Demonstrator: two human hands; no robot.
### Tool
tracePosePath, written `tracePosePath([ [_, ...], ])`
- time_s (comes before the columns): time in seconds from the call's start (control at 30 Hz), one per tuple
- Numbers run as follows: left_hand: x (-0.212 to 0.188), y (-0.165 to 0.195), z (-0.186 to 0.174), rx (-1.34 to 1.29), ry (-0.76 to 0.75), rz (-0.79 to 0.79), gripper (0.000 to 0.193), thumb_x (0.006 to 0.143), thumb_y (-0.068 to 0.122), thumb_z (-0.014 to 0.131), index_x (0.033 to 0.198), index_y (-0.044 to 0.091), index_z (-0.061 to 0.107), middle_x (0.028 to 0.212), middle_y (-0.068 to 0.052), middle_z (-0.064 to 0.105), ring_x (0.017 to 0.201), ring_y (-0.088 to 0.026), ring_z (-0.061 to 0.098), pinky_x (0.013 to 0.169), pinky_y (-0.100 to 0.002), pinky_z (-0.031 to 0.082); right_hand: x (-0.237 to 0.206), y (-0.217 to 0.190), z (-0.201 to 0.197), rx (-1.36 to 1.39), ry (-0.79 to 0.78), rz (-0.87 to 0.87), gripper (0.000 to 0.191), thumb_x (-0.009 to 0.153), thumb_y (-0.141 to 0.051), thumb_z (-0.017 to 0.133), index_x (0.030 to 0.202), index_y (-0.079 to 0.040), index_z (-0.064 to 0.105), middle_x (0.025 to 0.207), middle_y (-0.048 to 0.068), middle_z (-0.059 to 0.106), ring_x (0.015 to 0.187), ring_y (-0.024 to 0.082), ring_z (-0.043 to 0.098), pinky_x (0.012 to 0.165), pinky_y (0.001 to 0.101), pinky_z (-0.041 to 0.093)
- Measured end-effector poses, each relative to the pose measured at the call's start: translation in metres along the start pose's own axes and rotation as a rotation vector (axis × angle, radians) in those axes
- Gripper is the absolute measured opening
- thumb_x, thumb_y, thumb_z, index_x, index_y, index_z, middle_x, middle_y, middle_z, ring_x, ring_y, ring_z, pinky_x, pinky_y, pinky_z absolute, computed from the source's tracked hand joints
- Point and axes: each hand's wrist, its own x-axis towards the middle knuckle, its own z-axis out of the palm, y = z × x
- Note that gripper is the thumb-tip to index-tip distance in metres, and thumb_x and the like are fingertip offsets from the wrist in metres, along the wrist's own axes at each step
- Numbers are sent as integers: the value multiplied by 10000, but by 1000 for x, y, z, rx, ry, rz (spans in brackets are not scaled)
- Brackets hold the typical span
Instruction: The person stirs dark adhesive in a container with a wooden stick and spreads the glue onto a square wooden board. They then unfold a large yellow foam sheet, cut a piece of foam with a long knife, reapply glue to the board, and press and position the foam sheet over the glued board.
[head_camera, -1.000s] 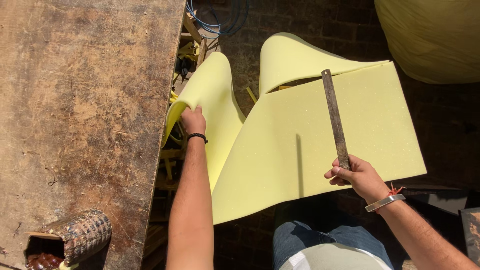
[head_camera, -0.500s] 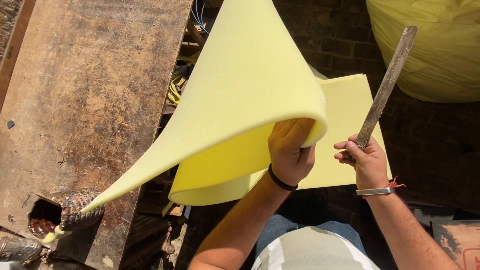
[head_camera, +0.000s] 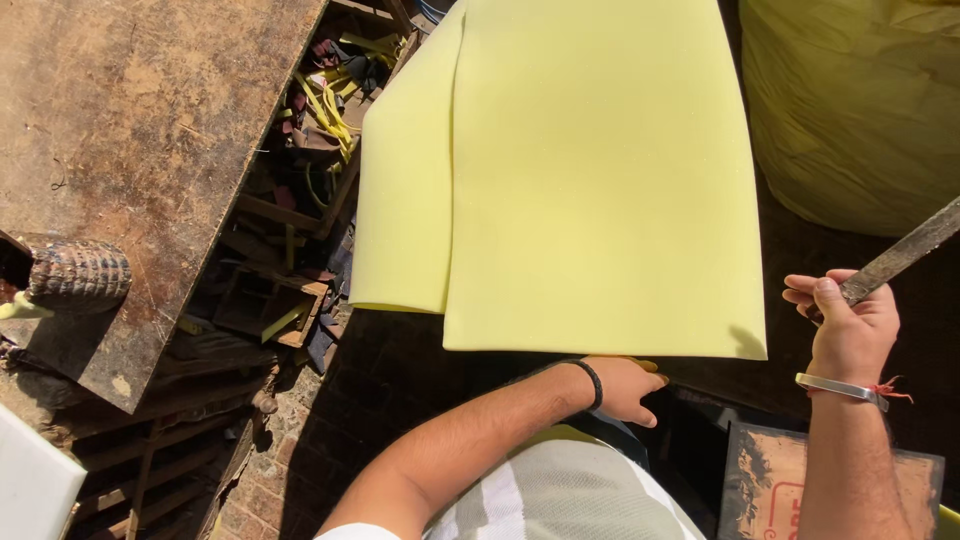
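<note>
while right hand (head_camera: 850, 325) grips metal bar (head_camera: 905, 253), left hand (head_camera: 625, 385) pinches foam sheet (head_camera: 590, 170) edge from below.

Worn wooden board (head_camera: 140, 150) at left; woven cylinder (head_camera: 75, 275) lies on its near edge.

Harsh direct sun, whole scene bright. Yellow foam sheet (head_camera: 600, 180) pretty much blown out, surface detail washed flat. Hard-edged shadows everywhere: deep black under the foam's near edge, scrap pile beside wooden board (head_camera: 130, 150) half lost in dark. Left hand (head_camera: 625, 388) sits in that shadow, right hand (head_camera: 850, 325) fully sunlit. Focus sharp overall, slight wide-angle stretch at corners, no motion blur.
</note>
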Motion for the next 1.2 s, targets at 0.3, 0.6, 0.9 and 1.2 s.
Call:
tracePosePath([
  [0.3,-197,-104,-6,-789,704,-662,443,935,409,651,1209,86,782,1109,-96,822,1030,-233,770,940,-355,588,4,53,179,-236,-335,120,150,1030,-153,629,1122,-37,605,1240,74,725,911,116,593,801,292,498],
  [0.6,-242,-240,68,-2301,1328,-483,836,982,660,360,1551,50,417,1510,-210,532,1387,-369,503,1164,-521,346,-29,64,303,-596,-510,38,228,1061,-202,592,1232,-53,590,1193,149,691,990,195,647,861,338,510],
  [0.9,-202,-284,50,-2670,1294,-61,854,1003,667,365,1570,28,354,1597,-200,410,1478,-357,383,1185,-522,297,-44,117,336,-801,-449,-349,306,1053,-158,596,1311,6,598,1613,269,438,1513,413,321,1191,528,249],
  [1.2,-131,-309,8,-2723,1209,444,845,961,692,350,1539,78,408,1559,-182,456,1448,-356,420,1154,-547,335,-52,129,320,-713,-381,-194,586,996,-129,563,1562,-31,446,1332,127,652,1487,347,414,1221,482,309],
])
